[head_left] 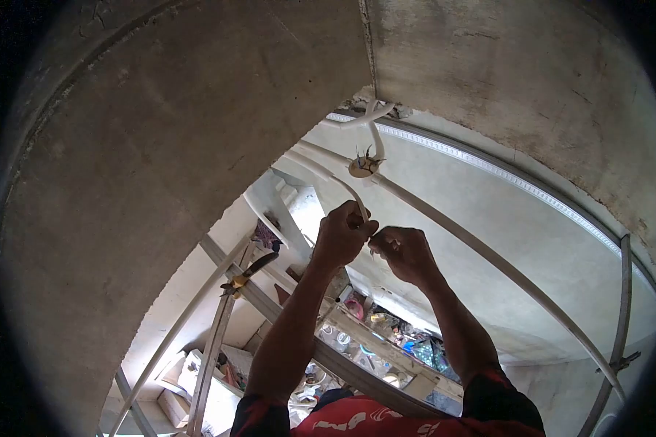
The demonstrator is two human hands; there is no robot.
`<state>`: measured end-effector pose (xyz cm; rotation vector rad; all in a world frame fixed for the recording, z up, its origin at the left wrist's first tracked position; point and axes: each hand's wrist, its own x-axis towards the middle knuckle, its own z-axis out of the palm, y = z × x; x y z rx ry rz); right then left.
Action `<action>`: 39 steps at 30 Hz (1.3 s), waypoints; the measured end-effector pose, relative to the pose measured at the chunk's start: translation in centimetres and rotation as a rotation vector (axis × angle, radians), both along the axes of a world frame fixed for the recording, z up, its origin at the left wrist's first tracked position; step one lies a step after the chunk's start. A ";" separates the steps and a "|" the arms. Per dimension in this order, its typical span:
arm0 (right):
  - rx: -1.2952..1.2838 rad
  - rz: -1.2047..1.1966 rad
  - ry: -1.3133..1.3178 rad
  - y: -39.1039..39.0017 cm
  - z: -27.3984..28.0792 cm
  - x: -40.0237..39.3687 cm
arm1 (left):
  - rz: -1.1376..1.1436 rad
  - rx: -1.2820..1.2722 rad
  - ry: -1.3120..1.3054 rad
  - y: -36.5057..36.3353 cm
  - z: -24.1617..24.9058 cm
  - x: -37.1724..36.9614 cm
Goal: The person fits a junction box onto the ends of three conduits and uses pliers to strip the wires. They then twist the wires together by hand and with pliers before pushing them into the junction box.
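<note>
Below the ceiling, my left hand (342, 234) is closed around the free end of a thin white conduit pipe (348, 188), which curves down from the upper left. My right hand (407, 255) is beside it, fingers pinched close to the pipe's end. Something small shows at its fingertips, too small to name. Just above both hands is a round junction box (363, 167) with several short wire ends sticking out. White pipes run into it, one long pipe (488, 255) stretching to the lower right.
A rough concrete edge (219, 233) fills the upper left. A curved metal channel (503, 160) follows the right wall. Pliers (246, 277) rest on a metal bar (266, 302) at the left. Far below lies a cluttered floor (386, 342) with a pink basin (353, 309).
</note>
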<state>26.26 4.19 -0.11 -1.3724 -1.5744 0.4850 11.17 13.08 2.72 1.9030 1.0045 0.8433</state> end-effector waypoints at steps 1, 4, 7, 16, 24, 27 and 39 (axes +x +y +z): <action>-0.079 -0.014 0.050 -0.1 0.7 -0.2 | -0.027 0.000 -0.026 0.0 0.1 -0.1; -0.155 0.015 0.174 0.6 -0.3 -0.5 | -0.010 0.042 -0.030 0.0 0.2 -0.1; -0.204 0.102 0.400 0.7 -1.1 -1.3 | -0.019 0.023 -0.059 0.2 -0.2 -0.2; -0.247 0.324 0.784 2.7 -5.4 -1.6 | -0.080 0.022 -0.077 0.2 0.1 -0.9; -0.299 0.067 0.254 1.3 0.9 -0.5 | -0.068 0.062 -0.106 -0.2 1.2 -0.2; -0.394 0.005 0.067 0.4 5.1 -0.6 | -0.043 0.154 -0.145 -0.2 1.6 0.1; -0.080 -0.336 0.435 12.3 10.8 7.8 | 0.154 0.264 -0.238 0.0 1.0 1.0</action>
